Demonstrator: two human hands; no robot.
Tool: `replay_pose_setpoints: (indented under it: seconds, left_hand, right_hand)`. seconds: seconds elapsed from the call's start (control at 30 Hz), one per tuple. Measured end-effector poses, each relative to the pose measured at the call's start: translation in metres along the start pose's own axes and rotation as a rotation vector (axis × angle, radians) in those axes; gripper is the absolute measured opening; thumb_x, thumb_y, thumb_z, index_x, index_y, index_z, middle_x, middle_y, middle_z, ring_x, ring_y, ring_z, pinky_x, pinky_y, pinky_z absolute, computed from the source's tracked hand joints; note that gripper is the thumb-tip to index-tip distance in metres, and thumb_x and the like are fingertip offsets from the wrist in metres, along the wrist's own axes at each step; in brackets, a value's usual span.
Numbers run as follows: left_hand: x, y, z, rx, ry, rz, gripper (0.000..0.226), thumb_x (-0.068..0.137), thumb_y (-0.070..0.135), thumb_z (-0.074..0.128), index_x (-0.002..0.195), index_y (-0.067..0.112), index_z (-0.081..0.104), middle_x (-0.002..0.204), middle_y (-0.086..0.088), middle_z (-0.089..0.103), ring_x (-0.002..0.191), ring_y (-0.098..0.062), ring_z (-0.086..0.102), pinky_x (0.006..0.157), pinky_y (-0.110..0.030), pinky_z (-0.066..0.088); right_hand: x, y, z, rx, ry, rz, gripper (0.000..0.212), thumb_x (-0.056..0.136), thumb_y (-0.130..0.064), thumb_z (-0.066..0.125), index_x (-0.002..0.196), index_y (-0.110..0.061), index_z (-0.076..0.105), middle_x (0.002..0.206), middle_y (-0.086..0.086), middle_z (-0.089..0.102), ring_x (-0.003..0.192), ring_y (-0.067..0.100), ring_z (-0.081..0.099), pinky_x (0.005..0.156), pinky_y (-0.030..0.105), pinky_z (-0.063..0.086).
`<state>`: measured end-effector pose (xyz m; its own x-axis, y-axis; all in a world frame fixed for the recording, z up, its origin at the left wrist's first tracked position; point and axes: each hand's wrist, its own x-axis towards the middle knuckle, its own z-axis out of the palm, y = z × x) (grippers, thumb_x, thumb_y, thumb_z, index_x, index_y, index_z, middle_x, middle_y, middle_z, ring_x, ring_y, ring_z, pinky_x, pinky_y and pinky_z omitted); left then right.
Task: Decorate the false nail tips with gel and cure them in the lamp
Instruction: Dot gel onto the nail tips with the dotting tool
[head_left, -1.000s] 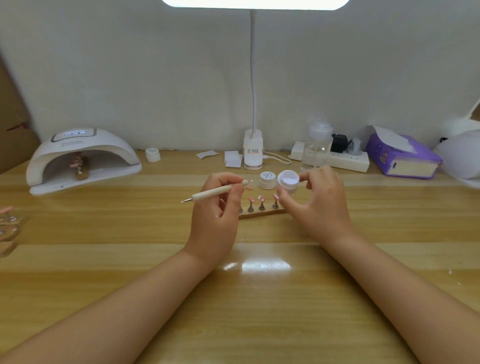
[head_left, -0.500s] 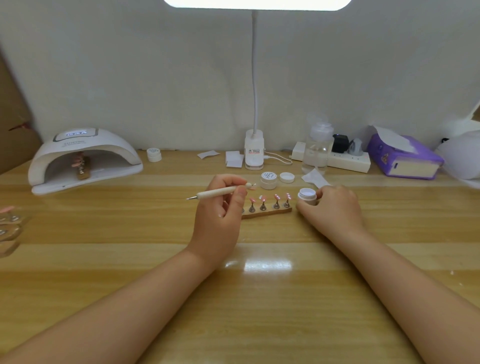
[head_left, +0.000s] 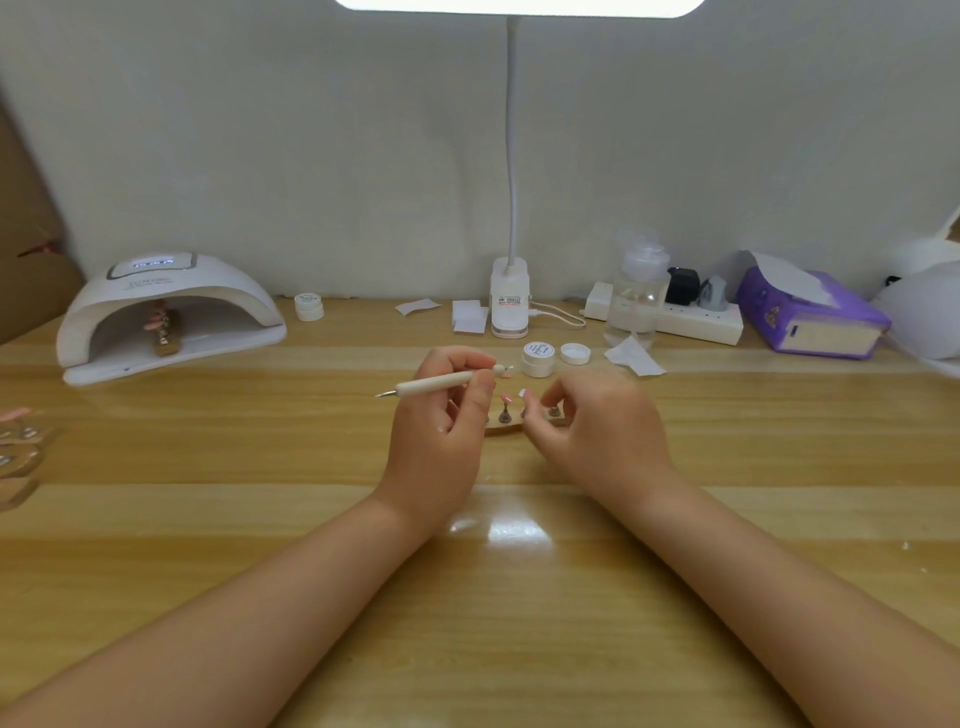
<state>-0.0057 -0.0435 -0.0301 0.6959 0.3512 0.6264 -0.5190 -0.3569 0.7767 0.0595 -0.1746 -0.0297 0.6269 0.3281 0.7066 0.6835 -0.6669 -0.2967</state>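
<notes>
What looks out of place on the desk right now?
Little. A loose lid lies beside the closed gel pot, and its own jar isn't visible. Paper scraps sit near the bottle. No spills; the nail stand sits flat.

The wooden table (head_left: 519, 597) carries everything. Directly under the fingers of the right hand (head_left: 597, 431) sits a small wooden nail stand (head_left: 506, 427), partly hidden by both hands. Just beyond the fingers of the left hand (head_left: 441, 415) stand a closed white gel jar (head_left: 538, 358) and, beside it, a loose lid (head_left: 575, 353). Past the right fingertips lies a white wipe (head_left: 634, 357), then a clear bottle (head_left: 638, 291), a power strip (head_left: 696, 323) and a purple tissue pack (head_left: 815, 317). Far left of the left fingers sits the curing lamp (head_left: 166, 312), with another small jar (head_left: 309, 306) near it. The desk lamp base (head_left: 510, 296) and paper pads (head_left: 470, 316) stand at the back.
</notes>
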Motion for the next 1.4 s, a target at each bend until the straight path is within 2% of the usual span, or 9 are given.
replay_pose_setpoints:
  seconds: [0.17, 0.3, 0.53, 0.7, 0.97, 1.07, 1.17, 1.3, 1.4]
  left_hand:
    - [0.0, -0.001, 0.0, 0.01, -0.006, -0.005, 0.008, 0.089, 0.023, 0.052, 0.09, 0.03, 0.056, 0.068, 0.008, 0.057, 0.058, -0.002, 0.049, 0.054, -0.019, 0.041]
    - [0.0, -0.002, -0.001, 0.016, -0.013, -0.006, 0.009, 0.089, 0.023, 0.052, 0.09, 0.031, 0.056, 0.066, 0.012, 0.058, 0.055, -0.002, 0.048, 0.052, -0.02, 0.04]
    - [0.0, -0.002, 0.0, 0.031, -0.017, -0.005, 0.009, 0.089, 0.024, 0.052, 0.089, 0.032, 0.056, 0.068, 0.009, 0.058, 0.056, -0.003, 0.048, 0.052, -0.022, 0.04]
    - [0.0, -0.002, 0.0, 0.024, -0.028, -0.01, 0.009, 0.089, 0.024, 0.052, 0.088, 0.032, 0.055, 0.068, 0.011, 0.059, 0.056, -0.002, 0.049, 0.051, -0.017, 0.039]
    - [0.0, -0.002, 0.0, 0.062, -0.025, -0.016, 0.01, 0.089, 0.025, 0.052, 0.087, 0.034, 0.056, 0.072, -0.002, 0.061, 0.055, -0.003, 0.048, 0.05, -0.019, 0.039]
    - [0.0, -0.001, -0.001, 0.074, -0.018, -0.018, 0.009, 0.088, 0.025, 0.052, 0.087, 0.034, 0.056, 0.075, 0.0, 0.062, 0.056, -0.006, 0.049, 0.051, -0.022, 0.04]
    - [0.0, 0.002, -0.001, 0.083, 0.018, 0.005, 0.011, 0.088, 0.023, 0.052, 0.085, 0.033, 0.056, 0.079, 0.003, 0.064, 0.061, -0.017, 0.057, 0.054, -0.027, 0.045]
    - [-0.001, 0.004, -0.001, 0.087, 0.034, 0.025, 0.013, 0.088, 0.02, 0.052, 0.084, 0.032, 0.055, 0.081, 0.007, 0.065, 0.067, -0.022, 0.06, 0.057, -0.03, 0.047]
    - [-0.001, 0.003, -0.001, 0.087, 0.03, 0.028, 0.014, 0.087, 0.019, 0.051, 0.083, 0.032, 0.054, 0.078, 0.015, 0.066, 0.066, -0.019, 0.059, 0.056, -0.023, 0.047]
  right_hand:
    - [-0.002, 0.015, 0.009, -0.264, -0.206, 0.018, 0.037, 0.092, -0.038, 0.046, 0.072, -0.014, 0.066, 0.068, 0.002, 0.062, 0.069, 0.023, 0.058, 0.05, 0.028, 0.029]
    - [-0.001, 0.015, 0.011, -0.258, -0.258, 0.017, 0.039, 0.095, -0.044, 0.041, 0.082, -0.02, 0.069, 0.073, -0.001, 0.063, 0.073, 0.019, 0.058, 0.047, 0.027, 0.026]
    - [0.0, 0.011, 0.009, -0.255, -0.324, -0.056, 0.038, 0.097, -0.048, 0.034, 0.103, -0.028, 0.065, 0.09, -0.002, 0.067, 0.088, 0.018, 0.06, 0.055, 0.027, 0.029]
    - [0.001, 0.01, 0.008, -0.288, -0.331, -0.044, 0.036, 0.099, -0.044, 0.034, 0.098, -0.025, 0.064, 0.088, 0.0, 0.066, 0.087, 0.02, 0.06, 0.054, 0.028, 0.025]
    - [0.001, 0.008, 0.008, -0.241, -0.275, -0.062, 0.038, 0.098, -0.04, 0.036, 0.092, -0.023, 0.069, 0.081, -0.001, 0.066, 0.079, 0.018, 0.058, 0.052, 0.029, 0.026]
    - [-0.002, 0.004, 0.006, -0.12, -0.222, -0.074, 0.029, 0.094, -0.036, 0.046, 0.088, -0.021, 0.07, 0.078, -0.003, 0.067, 0.076, 0.016, 0.059, 0.054, 0.029, 0.037]
    - [-0.005, -0.001, 0.003, 0.073, -0.141, -0.07, 0.013, 0.085, -0.022, 0.062, 0.08, -0.015, 0.072, 0.066, -0.002, 0.065, 0.066, 0.017, 0.059, 0.053, 0.024, 0.032]
    - [-0.004, -0.001, 0.002, 0.212, -0.18, 0.013, 0.012, 0.082, -0.021, 0.064, 0.074, -0.014, 0.071, 0.061, -0.008, 0.059, 0.06, 0.011, 0.052, 0.056, 0.029, 0.042]
    - [-0.004, 0.0, 0.001, 0.329, -0.16, 0.078, 0.012, 0.082, -0.022, 0.066, 0.073, -0.016, 0.072, 0.064, -0.008, 0.065, 0.058, 0.009, 0.057, 0.061, 0.029, 0.048]
